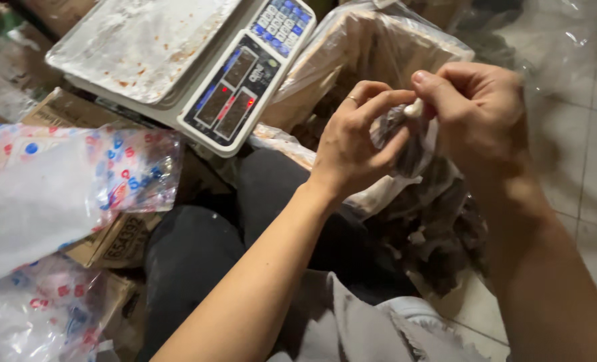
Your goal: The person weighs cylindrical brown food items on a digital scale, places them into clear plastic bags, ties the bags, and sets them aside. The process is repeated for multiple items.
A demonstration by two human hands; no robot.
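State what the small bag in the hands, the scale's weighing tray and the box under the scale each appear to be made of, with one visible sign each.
Small bag: thin clear plastic film; glossy, crumpled, dark contents show through.
Weighing tray: likely bare metal; dull grey, smeared sheen.
Box: brown cardboard; matte, printed side.

Single head view, steep downward, close over lap; scale [178, 60] upper left, floor right.
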